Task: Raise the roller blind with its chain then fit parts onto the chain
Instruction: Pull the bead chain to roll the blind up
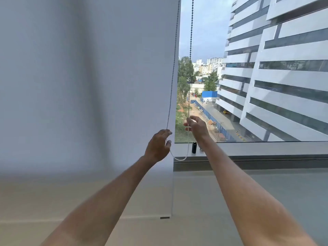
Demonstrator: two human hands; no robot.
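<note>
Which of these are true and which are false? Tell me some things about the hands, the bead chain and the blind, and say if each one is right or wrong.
1. The left hand pinches one strand of the bead chain. True.
2. The roller blind is rolled all the way up. False: it hangs low, covering the left part of the window.
3. A small black part stands on the window ledge. True.
4. The right hand holds the black part. False: it is at the chain's other strand.
5. The chain hangs in a loop. True.
</note>
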